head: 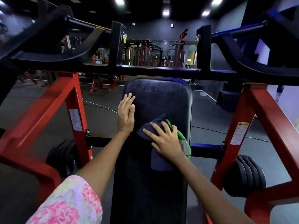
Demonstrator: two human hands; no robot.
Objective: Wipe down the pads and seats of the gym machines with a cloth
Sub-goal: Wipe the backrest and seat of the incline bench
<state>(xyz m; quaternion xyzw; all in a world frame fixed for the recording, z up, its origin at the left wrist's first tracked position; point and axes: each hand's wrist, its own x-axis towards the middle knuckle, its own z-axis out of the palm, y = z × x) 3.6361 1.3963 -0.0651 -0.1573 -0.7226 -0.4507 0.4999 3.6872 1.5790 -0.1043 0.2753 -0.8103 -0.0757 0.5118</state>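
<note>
Head view shows a soft sleeve (69,202) with pink and white flowers, nearest of all, on the left arm. Both bare arms reach out over a long black pad (155,183) that looks smooth and a bit shiny, with a rounded top end.

On the pad, the right hand (166,139) lies flat with its fingers spread wide, pressing down on a cloth (159,160). It pinches nothing; it only pushes. Most of the cloth is dark blue and floppy, and it bunches up under the palm. A bright green edge peeks out on the right side of that hand, near the pad's right edge. Part of the cloth hangs out below the wrist.

Just to the left of the pressing hand and a little farther up, the left hand (126,113) rests on the pad's left edge, fingers straight and loose, holding nothing.

On both sides of the hands stand thick red metal bars (48,109) with square corners. Round black weight plates (247,173) sit low on the right, and more sit low on the left. Past the fingertips, a black metal frame (155,70) crosses over the pad, and other red machines stand far off in the dark room
</note>
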